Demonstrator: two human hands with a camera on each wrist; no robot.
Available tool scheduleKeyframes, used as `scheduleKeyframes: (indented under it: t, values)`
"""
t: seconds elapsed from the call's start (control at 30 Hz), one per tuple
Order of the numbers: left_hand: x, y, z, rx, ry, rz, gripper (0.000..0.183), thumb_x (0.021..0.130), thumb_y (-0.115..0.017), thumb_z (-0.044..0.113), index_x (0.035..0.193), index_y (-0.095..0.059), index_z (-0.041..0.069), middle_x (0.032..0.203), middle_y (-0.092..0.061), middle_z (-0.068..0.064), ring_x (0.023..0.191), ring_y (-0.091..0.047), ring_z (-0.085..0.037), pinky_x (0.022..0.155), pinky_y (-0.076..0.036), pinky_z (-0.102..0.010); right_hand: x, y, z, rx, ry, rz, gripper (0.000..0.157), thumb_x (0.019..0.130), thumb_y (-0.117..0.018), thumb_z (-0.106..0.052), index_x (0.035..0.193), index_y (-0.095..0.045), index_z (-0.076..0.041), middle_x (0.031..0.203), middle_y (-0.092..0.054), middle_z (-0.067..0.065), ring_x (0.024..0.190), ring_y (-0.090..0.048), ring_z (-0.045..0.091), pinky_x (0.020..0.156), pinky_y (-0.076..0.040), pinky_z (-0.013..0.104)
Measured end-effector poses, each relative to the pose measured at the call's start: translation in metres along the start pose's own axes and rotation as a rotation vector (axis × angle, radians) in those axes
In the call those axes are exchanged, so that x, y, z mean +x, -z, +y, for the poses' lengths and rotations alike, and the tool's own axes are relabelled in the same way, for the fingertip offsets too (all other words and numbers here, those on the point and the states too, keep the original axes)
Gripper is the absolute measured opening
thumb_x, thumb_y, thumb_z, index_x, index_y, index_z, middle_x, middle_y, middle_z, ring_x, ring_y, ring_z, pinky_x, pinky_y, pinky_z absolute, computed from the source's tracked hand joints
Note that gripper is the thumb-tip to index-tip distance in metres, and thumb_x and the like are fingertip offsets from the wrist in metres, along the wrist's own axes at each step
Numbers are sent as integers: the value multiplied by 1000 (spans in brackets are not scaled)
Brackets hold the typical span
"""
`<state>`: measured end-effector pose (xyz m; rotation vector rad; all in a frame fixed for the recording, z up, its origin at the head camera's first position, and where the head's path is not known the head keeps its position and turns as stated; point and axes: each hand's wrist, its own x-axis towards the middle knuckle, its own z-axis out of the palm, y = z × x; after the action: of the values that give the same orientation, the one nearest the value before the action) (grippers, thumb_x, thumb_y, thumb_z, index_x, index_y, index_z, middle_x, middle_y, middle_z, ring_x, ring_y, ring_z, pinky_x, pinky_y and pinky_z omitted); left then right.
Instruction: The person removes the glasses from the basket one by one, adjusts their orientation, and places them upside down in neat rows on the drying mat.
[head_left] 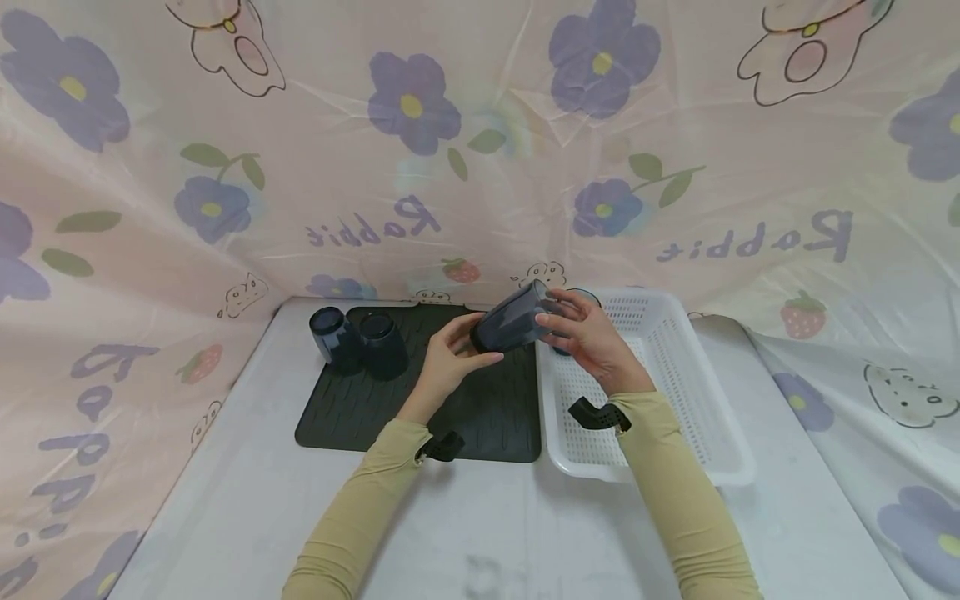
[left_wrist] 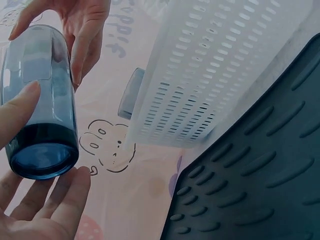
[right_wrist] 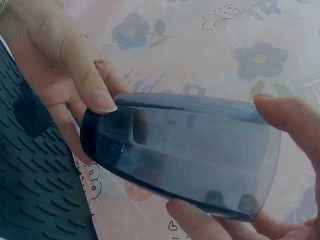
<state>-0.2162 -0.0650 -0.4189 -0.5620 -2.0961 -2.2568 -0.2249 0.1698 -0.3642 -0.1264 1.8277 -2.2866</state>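
Gripping a translucent blue-grey tumbler [head_left: 510, 321] between them, the two hands meet above the border of a black ribbed drying mat [head_left: 480, 425] and a white perforated plastic basket [head_left: 723, 425] in the head view. The left hand [head_left: 444, 360] pinches the dark, thick-bottomed end between thumb and fingers; the right hand [head_left: 588, 340] holds the open-rimmed end, its thumb and fingers set around the wall. The tumbler is tilted, base lower and to the left, rim higher and to the right. On the mat's far left part, two dark blue tumblers [head_left: 362, 343] stand next to each other. Another glass [head_left: 586, 294] shows partly behind the right hand, by the basket's far left corner. Mat and basket rest side by side on a white table [head_left: 225, 517], before a pink sheet [head_left: 517, 192] printed with purple flowers and the word "Rabbit" in reverse.

From the left wrist, the tumbler's base faces the camera, the left thumb against its side and the other fingers beneath the base; the right hand is at the far end. The other glass juts past the basket's edge.

From the right wrist, the tumbler lies across the middle, right-hand fingertips [right_wrist: 192, 220] pressing its wall near the rim, the left thumb by the base.
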Motion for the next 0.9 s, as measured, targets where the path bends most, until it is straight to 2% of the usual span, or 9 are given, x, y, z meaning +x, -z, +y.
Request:
scheduleKeyframes:
  t: [0.1,0.17,0.4,0.5,0.6,0.77,0.9]
  values:
    - [-1,-1,-1,2,2,-4,64,76,-79,-2,133,-53,4,131,-54,-11,121,-53,-24,95,-46,-45,0,-1,1,6,0,-2,67,91,-60,4,149,-27,-4,148,-33,16,124,-45,29,101,-39,52]
    - [-1,-2,-2,10,4,-3,64,76,-80,-1,134,-53,4,132,-54,-11,122,-52,-23,96,-46,-43,0,-1,2,6,0,1,66,90,-61,4,148,-29,-4,147,-35,16,123,-46,29,101,-40,51]
    - [5,1,-28,-25,8,27,65,75,-82,6,133,-55,12,133,-54,-7,120,-53,-21,99,-44,-45,-2,-2,2,12,-12,-10,67,89,-63,3,147,-30,-4,151,-29,15,129,-40,33,101,-39,51]
    - [4,2,-26,-30,5,37,64,73,-84,9,131,-58,16,130,-56,-5,116,-56,-22,96,-46,-43,-4,-1,1,3,-32,-23,68,89,-64,0,148,-29,-5,152,-27,15,130,-40,33,101,-40,50]
    - [3,6,-25,-38,-1,42,63,72,-85,11,129,-60,19,127,-58,-4,111,-58,-23,91,-50,-38,-4,-1,0,-8,-57,-37,67,89,-64,-2,147,-30,-7,149,-31,16,124,-46,30,100,-41,49]
    - [3,14,-24,-69,0,37,65,70,-86,8,129,-61,18,126,-59,-7,106,-59,-26,85,-52,-34,-3,1,-1,-53,-76,-91,65,90,-63,-3,145,-28,-7,140,-39,20,112,-56,25,101,-40,47]
    - [3,20,-21,-132,11,27,67,70,-85,3,132,-58,12,128,-57,-9,110,-60,-27,86,-53,-36,-1,6,2,-119,-87,-149,69,91,-63,-5,147,-24,-2,142,-37,22,121,-48,30,104,-37,49]
